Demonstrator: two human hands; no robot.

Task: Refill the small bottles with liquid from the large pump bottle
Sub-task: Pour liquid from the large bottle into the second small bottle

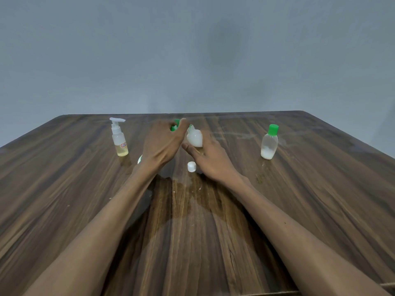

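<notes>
The right hand is gripping the upright small bottle, while the left hand, immediately left, is pinching its green cap.

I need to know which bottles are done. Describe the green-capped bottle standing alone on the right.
The green-capped bottle is small, of clear plastic, with rounded shoulders and a bright green cap closed on top. It stands upright on the wooden table, to the right of both hands, and nothing but the table touches it. White liquid fills only its bottom part; the rest looks empty.
</notes>
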